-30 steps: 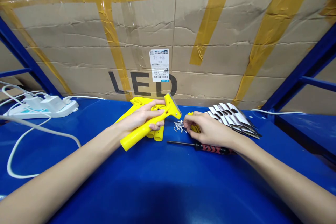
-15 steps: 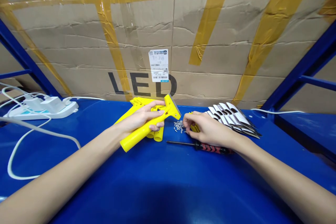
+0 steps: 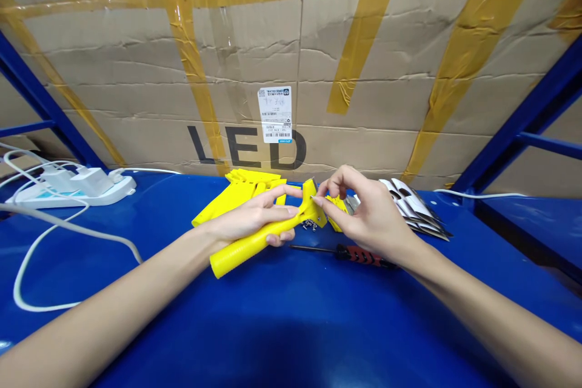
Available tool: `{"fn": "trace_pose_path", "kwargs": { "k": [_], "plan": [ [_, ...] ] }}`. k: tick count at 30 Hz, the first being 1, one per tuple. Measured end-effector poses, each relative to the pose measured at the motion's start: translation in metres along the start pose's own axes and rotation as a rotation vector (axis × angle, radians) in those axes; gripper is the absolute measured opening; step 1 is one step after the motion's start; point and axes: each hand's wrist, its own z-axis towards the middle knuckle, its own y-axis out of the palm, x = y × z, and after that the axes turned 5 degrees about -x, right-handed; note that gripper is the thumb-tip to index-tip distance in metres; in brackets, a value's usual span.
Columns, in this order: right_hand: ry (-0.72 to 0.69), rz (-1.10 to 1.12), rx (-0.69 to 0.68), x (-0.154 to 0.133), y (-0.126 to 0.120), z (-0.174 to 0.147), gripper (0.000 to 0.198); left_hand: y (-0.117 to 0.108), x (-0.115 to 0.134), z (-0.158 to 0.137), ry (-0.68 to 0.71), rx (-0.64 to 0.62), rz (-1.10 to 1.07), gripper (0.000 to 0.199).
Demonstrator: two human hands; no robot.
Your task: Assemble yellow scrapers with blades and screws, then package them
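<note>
My left hand (image 3: 257,218) is wrapped round a yellow scraper (image 3: 240,254), its handle slanting toward me and its head up to the right. A screw sits in the lower part of the head. At the head's upper part, the thumb and forefinger of my right hand (image 3: 364,206) pinch a small screw (image 3: 314,197), mostly hidden by the fingertips. Loose screws (image 3: 309,225) lie on the blue surface just behind the scraper head. Below my right hand rests a screwdriver (image 3: 359,254) with a red and black handle, its shaft pointing left.
More yellow scraper parts (image 3: 227,197) are piled behind my left hand. Several white-and-dark blade-like pieces (image 3: 416,206) lie fanned at the right. A white power strip (image 3: 100,191) with cables stands at the left. A taped cardboard box (image 3: 254,54) closes off the back.
My right hand has come up from the screw pile to the scraper head with a screw. The scraper has turned slightly and moved a little right and toward me.
</note>
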Motion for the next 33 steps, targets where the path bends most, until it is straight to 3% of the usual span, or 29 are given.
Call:
{"fn": "trace_pose_path", "kwargs": {
  "k": [11, 17, 21, 29, 33],
  "plan": [
    [0.016, -0.023, -0.052, 0.000, -0.010, 0.005, 0.023, 0.007, 0.003, -0.003, 0.017, -0.014, 0.002, 0.028],
    [0.090, 0.244, -0.032, 0.016, -0.011, 0.007, 0.037, 0.008, 0.005, -0.006, 0.019, -0.061, -0.073, 0.027],
    [0.114, 0.288, -0.102, 0.019, -0.012, 0.006, 0.038, 0.010, 0.004, -0.005, 0.006, -0.057, -0.086, 0.028],
    [0.344, 0.433, -0.129, 0.020, -0.007, 0.007, 0.042, 0.003, -0.001, 0.000, 0.039, -0.027, -0.082, 0.032],
    [0.392, 0.470, -0.074, 0.021, -0.007, 0.010, 0.048, 0.000, -0.004, 0.004, 0.030, -0.025, -0.093, 0.034]
  ]
}}
